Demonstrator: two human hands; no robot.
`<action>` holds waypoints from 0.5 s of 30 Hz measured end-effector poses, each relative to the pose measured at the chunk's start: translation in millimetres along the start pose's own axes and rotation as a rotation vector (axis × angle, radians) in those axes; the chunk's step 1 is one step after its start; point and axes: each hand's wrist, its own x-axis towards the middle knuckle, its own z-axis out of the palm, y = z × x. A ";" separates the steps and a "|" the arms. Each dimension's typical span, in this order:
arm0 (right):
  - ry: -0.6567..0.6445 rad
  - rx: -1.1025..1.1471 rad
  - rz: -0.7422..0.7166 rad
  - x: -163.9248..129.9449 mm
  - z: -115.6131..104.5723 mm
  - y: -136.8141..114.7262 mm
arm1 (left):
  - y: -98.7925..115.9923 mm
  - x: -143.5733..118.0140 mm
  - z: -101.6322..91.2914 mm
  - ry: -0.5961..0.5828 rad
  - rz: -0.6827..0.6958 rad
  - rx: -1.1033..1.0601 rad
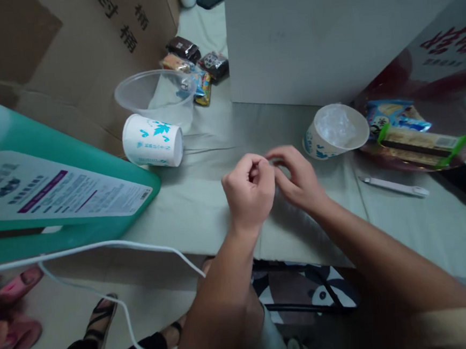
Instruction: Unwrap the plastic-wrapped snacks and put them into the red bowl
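Left hand (249, 190) curled into a loose fist above the pale green cloth-covered bench (202, 198), knuckles up, forearm rising from the lower edge of the view. Right hand (297, 177) angled in from the right, fingers bent, fingertips meeting those of the left at the middle. Something small and pale pinched between both sets of fingertips, too small and too hidden to name; whether either hand is fully closed on it cannot be told. Just beyond the right hand, a white paper cup with blue print (334, 130), tipped on its side, crumpled clear plastic inside. Further left, a white paper cup with a blue leaf mark (153, 140) lying on its side, touching a clear plastic tub (154, 97) behind it. To the right, a white plastic spoon (393, 186) flat on the cloth, near a dark red tray of wrapped snacks (411, 139), partly cut off. Teal box with a printed label (57, 193) at left, cropped by the frame. White cable (113, 246) along the bench edge.
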 end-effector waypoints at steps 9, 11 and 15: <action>0.015 -0.095 0.257 271.7 120.8 3.8 | 5.4 12.3 -7.3 0.121 -0.133 -0.227; -0.022 -0.137 0.209 296.3 129.2 14.1 | 1.9 15.7 -8.3 0.076 -0.161 -0.213; -0.139 -0.197 0.149 312.9 140.8 45.7 | -4.5 22.8 -14.1 0.059 -0.178 -0.206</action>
